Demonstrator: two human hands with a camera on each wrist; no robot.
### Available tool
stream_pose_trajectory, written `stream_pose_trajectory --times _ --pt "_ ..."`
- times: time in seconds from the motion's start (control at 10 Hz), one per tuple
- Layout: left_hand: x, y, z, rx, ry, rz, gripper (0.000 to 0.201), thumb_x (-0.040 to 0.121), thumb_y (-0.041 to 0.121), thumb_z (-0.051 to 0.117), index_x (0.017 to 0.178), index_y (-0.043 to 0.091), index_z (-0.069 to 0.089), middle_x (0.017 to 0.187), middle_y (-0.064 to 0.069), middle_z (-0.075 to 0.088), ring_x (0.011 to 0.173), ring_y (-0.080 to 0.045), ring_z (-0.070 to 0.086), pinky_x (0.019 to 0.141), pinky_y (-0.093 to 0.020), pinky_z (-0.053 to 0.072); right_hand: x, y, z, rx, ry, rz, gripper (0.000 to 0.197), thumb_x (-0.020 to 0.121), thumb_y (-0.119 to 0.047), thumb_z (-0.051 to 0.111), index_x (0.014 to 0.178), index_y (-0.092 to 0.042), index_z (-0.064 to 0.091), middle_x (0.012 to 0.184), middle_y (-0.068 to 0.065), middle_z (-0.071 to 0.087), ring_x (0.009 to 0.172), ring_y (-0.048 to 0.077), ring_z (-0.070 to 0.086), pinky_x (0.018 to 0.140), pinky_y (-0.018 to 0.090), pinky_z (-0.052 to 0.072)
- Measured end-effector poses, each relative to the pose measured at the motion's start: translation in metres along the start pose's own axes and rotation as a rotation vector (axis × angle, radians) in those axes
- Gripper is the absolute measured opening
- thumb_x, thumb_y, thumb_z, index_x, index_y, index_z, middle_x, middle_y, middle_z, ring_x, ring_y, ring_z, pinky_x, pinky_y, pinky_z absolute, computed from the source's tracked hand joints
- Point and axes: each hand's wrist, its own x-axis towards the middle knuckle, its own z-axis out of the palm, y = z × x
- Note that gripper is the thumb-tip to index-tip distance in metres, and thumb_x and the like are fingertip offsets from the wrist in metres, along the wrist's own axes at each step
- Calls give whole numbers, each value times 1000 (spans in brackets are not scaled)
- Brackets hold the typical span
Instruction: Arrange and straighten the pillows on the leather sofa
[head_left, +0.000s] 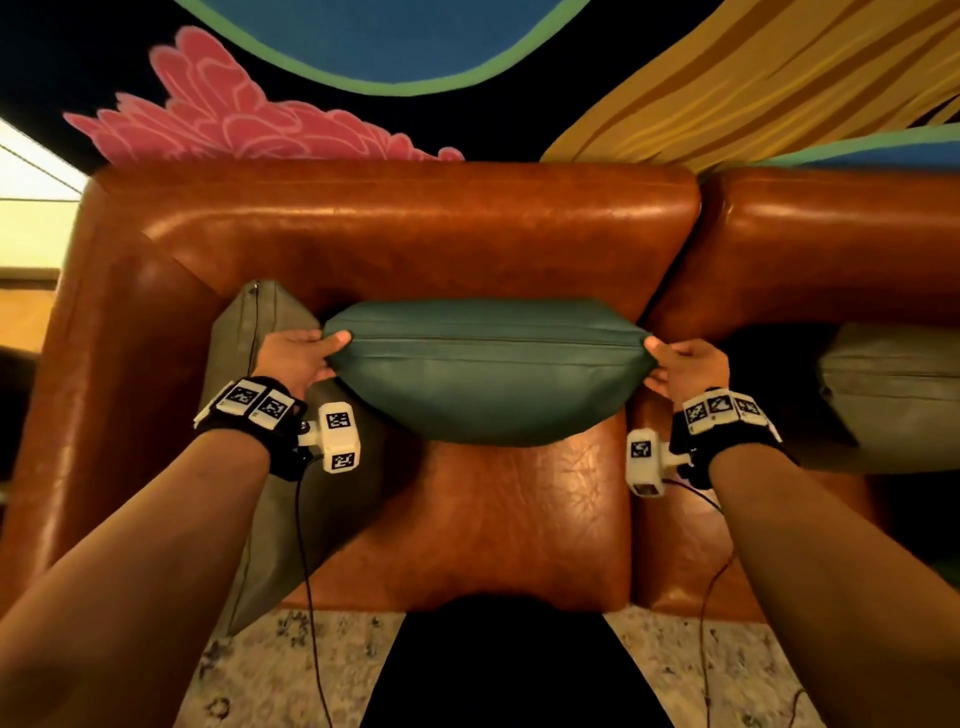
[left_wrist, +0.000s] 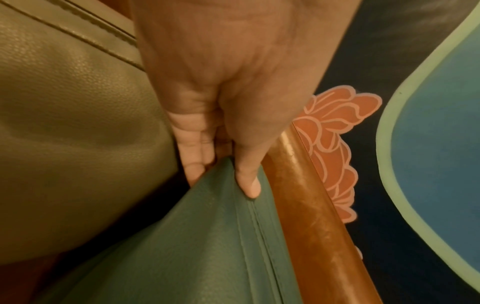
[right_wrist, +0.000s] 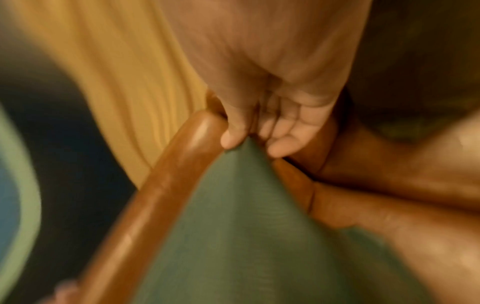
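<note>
A grey pillow (head_left: 270, 415) leans against the sofa (head_left: 415, 228) arm. My left hand (head_left: 296, 356) pinches the green pillow (head_left: 488, 374) by its left corner, my right hand (head_left: 685, 364) pinches its right corner, holding it against the backrest. Another grey pillow (head_left: 888, 395) lies further right.

Glossy reddish-brown leather sofa (head_left: 415, 223). Teal leather pillow with stitched seam (head_left: 488, 374); olive-grey leather pillow (head_left: 270, 322) at left, another grey leather pillow (head_left: 888, 384) at right. Black wall mural (head_left: 498, 119) with pink petal shape outlined paler, blue patch rimmed green, mustard-yellow stripes. Speckled beige-grey rug (head_left: 291, 670). Black wristbands with black-and-white square markers (head_left: 254, 402).
</note>
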Motion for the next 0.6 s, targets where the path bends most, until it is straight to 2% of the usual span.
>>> stream_pose_trajectory --times 0.1,0.2,0.3,0.4,0.5,0.6 --pt "0 2 -8 -21 -64 -22 52 88 11 74 132 -5 52 115 -17 65 91 -23 68 66 -26 62 0 1 1 132 9 32 23 84 -15 77 75 -16 56 73 8 63 65 19 62 61 31 57" --pt "-2 3 -13 -1 -83 -12 40 90 9 71 126 -1 56 110 -15 64 80 -15 64 56 -19 59 -3 9 -2 97 -32 39 21 85 -15 77 77 -15 58 81 10 66 72 21 66 64 32 56" --pt "-1 1 -12 44 -73 32 42 92 10 69 130 -1 54 100 -10 64 83 -18 63 67 -24 61 -3 8 -4 81 -61 31 19 86 -17 75 81 -16 58 86 12 66 78 24 66 64 32 56" --pt "-8 1 -13 56 -69 54 41 93 12 69 130 5 55 117 -14 64 100 -26 64 84 -36 55 -7 -4 -9 43 -142 13 18 92 -30 69 100 -17 59 94 9 65 80 22 65 70 35 57" --pt "-17 7 -17 42 -46 90 33 95 17 66 125 11 57 101 -9 64 80 -18 60 76 -31 51 -12 -27 -19 -141 -137 -58 36 93 -47 61 119 -22 55 104 4 62 79 17 57 66 31 51" --pt "-32 4 -38 86 11 133 30 96 22 64 124 9 61 100 -10 67 77 -16 59 71 -30 47 -22 -54 -40 -83 -146 -141 41 95 -40 62 128 -17 54 118 11 62 94 24 60 72 34 52"
